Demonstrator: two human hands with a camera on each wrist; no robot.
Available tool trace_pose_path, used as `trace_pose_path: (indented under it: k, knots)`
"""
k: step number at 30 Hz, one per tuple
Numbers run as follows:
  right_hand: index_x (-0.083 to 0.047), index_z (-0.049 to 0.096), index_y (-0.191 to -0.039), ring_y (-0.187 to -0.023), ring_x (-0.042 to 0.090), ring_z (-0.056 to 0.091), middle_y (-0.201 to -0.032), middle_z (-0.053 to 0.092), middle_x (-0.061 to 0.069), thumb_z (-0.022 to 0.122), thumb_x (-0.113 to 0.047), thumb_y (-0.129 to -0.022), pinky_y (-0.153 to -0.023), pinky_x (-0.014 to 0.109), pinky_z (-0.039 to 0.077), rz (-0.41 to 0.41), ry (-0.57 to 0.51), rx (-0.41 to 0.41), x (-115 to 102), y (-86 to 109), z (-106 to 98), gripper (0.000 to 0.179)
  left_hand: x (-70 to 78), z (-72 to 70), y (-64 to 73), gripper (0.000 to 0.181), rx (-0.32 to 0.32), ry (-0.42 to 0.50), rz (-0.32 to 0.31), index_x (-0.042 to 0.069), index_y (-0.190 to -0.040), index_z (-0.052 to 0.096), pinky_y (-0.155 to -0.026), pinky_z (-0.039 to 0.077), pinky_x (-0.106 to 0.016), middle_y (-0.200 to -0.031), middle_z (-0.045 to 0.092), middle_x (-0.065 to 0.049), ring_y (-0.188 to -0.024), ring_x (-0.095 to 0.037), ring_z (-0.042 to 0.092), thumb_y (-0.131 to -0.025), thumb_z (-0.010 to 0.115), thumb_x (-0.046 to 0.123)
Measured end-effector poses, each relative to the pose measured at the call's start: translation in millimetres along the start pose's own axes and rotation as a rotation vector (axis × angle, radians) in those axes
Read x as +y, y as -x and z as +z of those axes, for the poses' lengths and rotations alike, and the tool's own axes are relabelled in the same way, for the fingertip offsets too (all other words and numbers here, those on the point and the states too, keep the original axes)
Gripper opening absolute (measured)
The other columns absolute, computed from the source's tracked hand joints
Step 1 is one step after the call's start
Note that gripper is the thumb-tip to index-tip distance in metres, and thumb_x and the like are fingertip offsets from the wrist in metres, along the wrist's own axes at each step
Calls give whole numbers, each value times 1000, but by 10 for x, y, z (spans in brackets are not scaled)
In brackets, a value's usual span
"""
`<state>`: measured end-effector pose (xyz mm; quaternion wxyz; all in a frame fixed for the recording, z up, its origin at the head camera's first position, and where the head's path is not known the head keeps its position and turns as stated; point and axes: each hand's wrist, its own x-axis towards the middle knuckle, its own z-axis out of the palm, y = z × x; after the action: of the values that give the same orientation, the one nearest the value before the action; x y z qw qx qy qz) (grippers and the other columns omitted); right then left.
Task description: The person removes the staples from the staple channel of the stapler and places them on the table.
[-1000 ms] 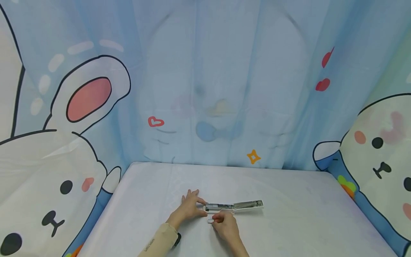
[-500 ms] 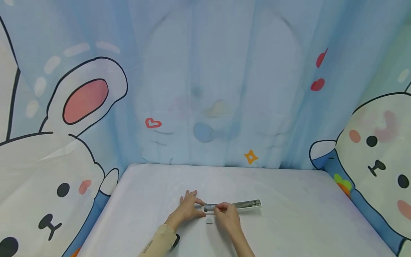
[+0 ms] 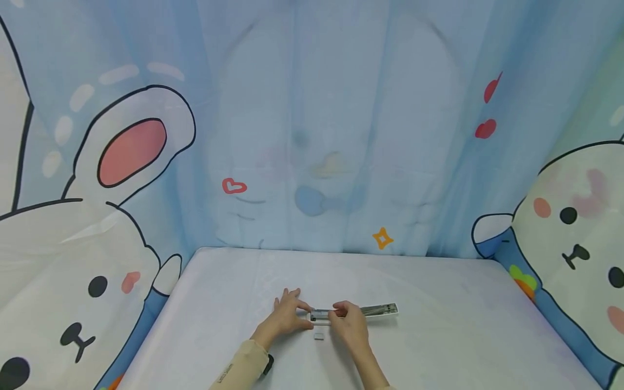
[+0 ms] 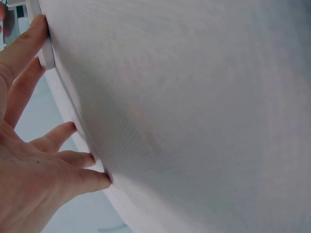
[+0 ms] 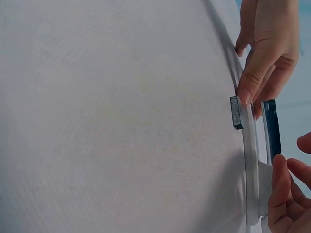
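A white stapler (image 3: 320, 315), opened out flat with its metal inside showing, lies on the white table. My left hand (image 3: 291, 314) grips its left end between thumb and forefinger, the other fingers spread on the cloth. At the stapler's middle, my right hand (image 3: 349, 323) pinches it with thumb and fingertips, hiding that part in the head view. From the right wrist, the right thumb (image 5: 280, 170) overlaps the lower end of a dark, shiny strip (image 5: 272, 126) of the stapler. Just in front of the stapler lies a small grey block of staples (image 5: 236, 112).
The stapler's opened arm (image 3: 382, 310) extends to the right of my right hand. A white cloth covers the table (image 3: 453, 325), which ends at a blue cartoon curtain (image 3: 341, 135). A dark band (image 3: 268, 364) circles my left wrist below a beige sleeve (image 3: 240, 364).
My right hand has moved from the staple block up to the stapler, then slightly right along it. The staple block now lies free on the table. My left hand keeps its grip.
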<state>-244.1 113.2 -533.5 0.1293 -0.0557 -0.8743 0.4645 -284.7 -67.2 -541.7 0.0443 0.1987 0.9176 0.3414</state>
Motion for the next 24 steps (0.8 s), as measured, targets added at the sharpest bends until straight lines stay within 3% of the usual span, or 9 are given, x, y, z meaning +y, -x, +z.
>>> trace_pose_path:
  k: [14,24]
  knots:
    - [3,72,-94,-71,18,61,-76,68,4,69,-10,-78,-65,35,48,19,11,-41,-27,-6,50,21,-17,30,-3,32,-8,-6,-3,9,-102,78,-106,13,-75,-148,39,-30,-140,-58,17,-75,87,23]
    - [6,72,-92,-71,18,61,-75,68,7,67,-5,-78,-65,33,48,5,-85,-20,-25,-9,98,18,-28,23,-14,32,2,-10,0,9,-102,78,-105,13,-76,-147,40,-30,-140,-59,18,-75,87,23]
